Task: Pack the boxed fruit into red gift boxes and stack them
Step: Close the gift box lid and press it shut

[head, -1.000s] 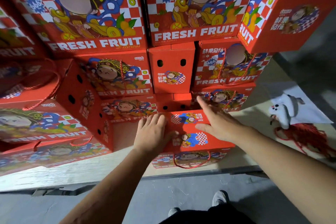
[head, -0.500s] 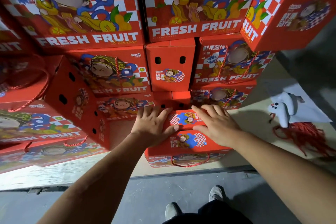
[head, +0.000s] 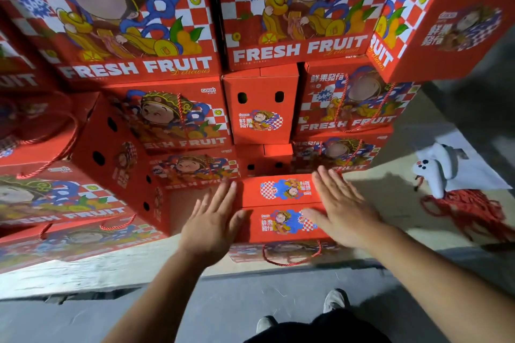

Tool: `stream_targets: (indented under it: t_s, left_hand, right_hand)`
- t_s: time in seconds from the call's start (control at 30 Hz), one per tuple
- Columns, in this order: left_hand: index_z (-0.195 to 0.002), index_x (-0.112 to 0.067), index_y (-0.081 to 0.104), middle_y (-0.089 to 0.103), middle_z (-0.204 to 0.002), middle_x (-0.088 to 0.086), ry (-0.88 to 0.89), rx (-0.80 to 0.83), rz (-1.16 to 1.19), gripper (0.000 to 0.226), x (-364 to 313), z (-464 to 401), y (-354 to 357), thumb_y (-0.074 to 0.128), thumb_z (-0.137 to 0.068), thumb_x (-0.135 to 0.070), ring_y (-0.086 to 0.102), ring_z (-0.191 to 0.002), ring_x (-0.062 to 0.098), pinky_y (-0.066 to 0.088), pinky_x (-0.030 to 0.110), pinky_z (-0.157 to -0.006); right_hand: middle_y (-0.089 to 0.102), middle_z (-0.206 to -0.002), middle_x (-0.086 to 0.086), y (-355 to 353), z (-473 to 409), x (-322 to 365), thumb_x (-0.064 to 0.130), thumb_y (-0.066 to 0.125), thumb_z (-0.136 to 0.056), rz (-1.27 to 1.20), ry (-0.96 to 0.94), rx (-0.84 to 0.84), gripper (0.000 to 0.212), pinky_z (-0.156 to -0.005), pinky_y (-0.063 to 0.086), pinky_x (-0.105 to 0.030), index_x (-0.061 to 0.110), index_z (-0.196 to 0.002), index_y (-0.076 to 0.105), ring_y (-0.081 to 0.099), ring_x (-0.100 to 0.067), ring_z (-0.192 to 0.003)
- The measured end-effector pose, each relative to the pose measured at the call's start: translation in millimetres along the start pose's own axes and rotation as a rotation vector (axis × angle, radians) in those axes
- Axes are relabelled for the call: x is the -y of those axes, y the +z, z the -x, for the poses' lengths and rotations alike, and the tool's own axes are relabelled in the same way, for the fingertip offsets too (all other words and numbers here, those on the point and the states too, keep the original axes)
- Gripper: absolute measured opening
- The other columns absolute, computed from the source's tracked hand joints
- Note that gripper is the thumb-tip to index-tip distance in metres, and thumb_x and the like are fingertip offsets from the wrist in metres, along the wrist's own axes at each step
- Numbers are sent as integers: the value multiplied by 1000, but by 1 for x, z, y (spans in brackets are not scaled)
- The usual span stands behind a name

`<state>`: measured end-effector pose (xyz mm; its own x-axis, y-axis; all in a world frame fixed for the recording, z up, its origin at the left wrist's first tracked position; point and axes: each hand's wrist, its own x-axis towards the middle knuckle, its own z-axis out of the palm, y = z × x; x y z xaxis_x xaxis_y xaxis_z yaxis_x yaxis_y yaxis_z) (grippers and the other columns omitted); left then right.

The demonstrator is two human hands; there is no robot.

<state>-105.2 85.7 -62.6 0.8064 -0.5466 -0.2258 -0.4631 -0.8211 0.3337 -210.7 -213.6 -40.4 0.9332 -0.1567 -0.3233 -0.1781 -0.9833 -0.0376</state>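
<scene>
A red gift box [head: 281, 207] stands low in front of me on the pale platform, its two top flaps folded down with cartoon prints on them. Its red cord handle [head: 291, 256] hangs over the front face. My left hand [head: 213, 221] lies flat with straight fingers on the box's left edge. My right hand [head: 341, 209] lies flat on the right side of the lid, thumb on the near flap. Behind and around it rises a wall of stacked red "FRESH FRUIT" gift boxes [head: 292, 22].
More red boxes [head: 117, 164] are stacked at the left, close beside the front box. A white glove [head: 437, 168] and a bundle of red cords [head: 468, 210] lie on the platform at right. The platform edge [head: 83, 276] runs above the grey floor, where my shoes [head: 335, 301] stand.
Both hands have spread apart on the lid, the left sliding to the left edge and the right to the right side. The flaps now lie flat.
</scene>
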Motion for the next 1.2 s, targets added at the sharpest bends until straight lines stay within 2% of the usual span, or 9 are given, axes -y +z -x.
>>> stream_targets:
  t_s: [0.13,0.27,0.4,0.57,0.7,0.8,0.9,1.03,1.2]
  left_hand:
    - [-167,-28,24,18,-175,-4,-59,-197,193,65,-15,-5,-17,27,-108,-55,13,-162,24,2,53,-130]
    - [-169,-29,9,-6,-173,-9,265,-98,-37,86,-66,-1,12,-2,-97,-75,-10,-162,21,-6,47,-131]
    - [-167,-40,10,2,-176,-8,112,-188,-112,77,-35,-8,26,11,-100,-77,-1,-163,23,6,47,-131]
    - [-166,-20,29,31,-171,4,-606,-110,1025,100,65,9,12,35,-89,-83,30,-156,30,17,49,-129]
    - [-162,-24,38,47,-162,4,-376,-1,1522,103,3,6,32,48,-83,-90,51,-145,23,35,45,-123]
    - [-159,-26,45,56,-155,3,-329,62,1549,89,-2,1,28,35,-93,-85,52,-144,30,37,54,-122]
    - [-164,-29,33,43,-165,-5,-390,-128,1596,87,22,-5,27,31,-96,-83,41,-152,21,21,46,-129]
    - [-136,-31,62,70,-135,13,-269,-46,1512,35,-14,-8,32,64,-102,-42,72,-117,29,61,42,-90]
    - [-157,-42,39,66,-144,-2,-217,-159,1539,50,-27,33,50,55,-109,-41,65,-130,21,57,41,-101]
  right_hand:
    - [-18,-170,-3,-23,-4,-28,78,-2,-91,-105,237,-36,94,-127,-5,-40,19,-164,-9,-17,-20,-157]
    - [-14,-170,3,12,4,55,65,2,-96,-112,-43,-192,82,-129,4,-42,23,-165,1,-6,-20,-159]
    - [-9,-170,9,30,14,27,73,6,-96,-174,44,-241,79,-128,12,-41,34,-165,4,1,-18,-160]
    - [29,-168,-3,16,22,-54,89,25,-88,-837,677,-32,95,-119,32,-52,31,-163,20,35,-31,-150]
    - [75,-122,1,13,3,-4,70,51,-94,-1354,608,-44,54,-93,54,-40,35,-134,59,71,-23,-107]
    - [64,-142,2,-2,6,-7,80,48,-87,-1476,494,171,73,-117,39,-49,35,-144,55,62,-22,-128]
    - [28,-168,1,-9,-3,-25,77,29,-97,-1570,595,6,82,-126,16,-44,27,-162,27,28,-21,-154]
    - [73,-125,-8,-7,-4,5,77,47,-90,-1623,550,120,62,-86,56,-41,31,-128,65,72,-29,-107]
    - [74,-107,-11,34,21,4,61,42,-100,-2026,881,-116,49,-81,50,-41,22,-115,68,69,-31,-91]
